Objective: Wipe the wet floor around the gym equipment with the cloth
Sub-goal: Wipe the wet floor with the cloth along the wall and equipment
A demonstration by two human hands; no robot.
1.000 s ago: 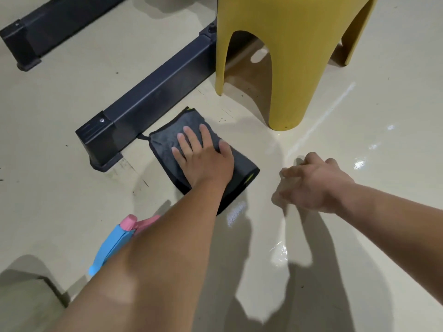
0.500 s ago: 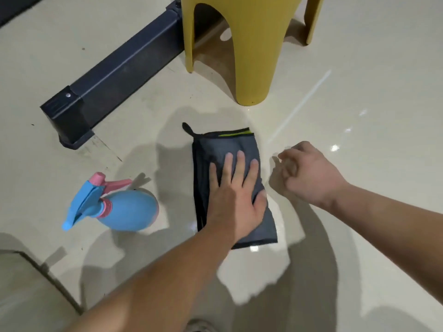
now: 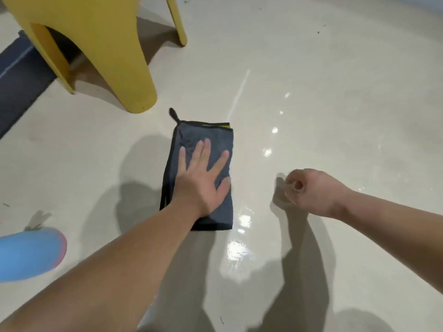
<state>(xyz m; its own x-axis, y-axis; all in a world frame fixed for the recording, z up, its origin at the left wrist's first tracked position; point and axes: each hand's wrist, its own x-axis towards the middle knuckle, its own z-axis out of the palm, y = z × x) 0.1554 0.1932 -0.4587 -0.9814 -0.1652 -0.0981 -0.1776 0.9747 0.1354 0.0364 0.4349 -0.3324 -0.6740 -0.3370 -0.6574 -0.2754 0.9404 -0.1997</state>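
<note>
Grey microfibre cloth [image 3: 206,149] has slid rightward from the black frame under the flat-open left hand [image 3: 203,180], nearing glistening wet patches beside the empty, loosely curled right hand [image 3: 309,192].

There is a single view, taken from the person's head, looking forward and steeply down at the glossy cream floor [image 3: 335,80]. Both bare forearms enter from the bottom edge and reach away from the lens, so the left hand [image 3: 201,180] and right hand [image 3: 309,192] sit near mid-frame, close to the camera. The wide-angle lens bends the edges. A yellow stool [image 3: 100,44] is cut off by the top left border, and a blue spray bottle [image 3: 28,252] by the left border.
</note>
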